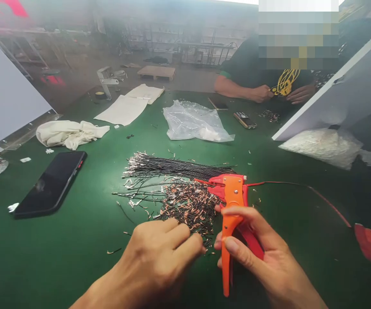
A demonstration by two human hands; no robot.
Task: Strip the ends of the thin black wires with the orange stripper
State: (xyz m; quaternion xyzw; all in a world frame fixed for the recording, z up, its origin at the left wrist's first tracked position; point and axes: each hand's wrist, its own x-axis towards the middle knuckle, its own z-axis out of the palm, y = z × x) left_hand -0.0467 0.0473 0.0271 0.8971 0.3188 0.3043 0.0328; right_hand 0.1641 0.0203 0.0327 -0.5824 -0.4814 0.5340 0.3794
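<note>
My right hand (259,249) is wrapped round an orange and red wire stripper (233,193), its jaws up and its handles pointing down. A thin red wire (285,182) runs from beside its head to the right. Left of the stripper, my left hand (167,253) is closed with the knuckles up; its fingertips are tucked out of sight, so what they hold cannot be made out. Just beyond that hand lies a pile of short wire pieces (188,204) with copper-coloured ends. Behind the pile stretches a bundle of long black wires (172,165) with silvery terminals at the left end.
A black phone (50,184) and a crumpled cloth (71,132) lie left. Farther back are white papers (124,109), a clear plastic bag (194,122) and a keypad phone (245,120). A white bag (323,146) sits right. Across the table a person's hands (262,93) hold yellow cable.
</note>
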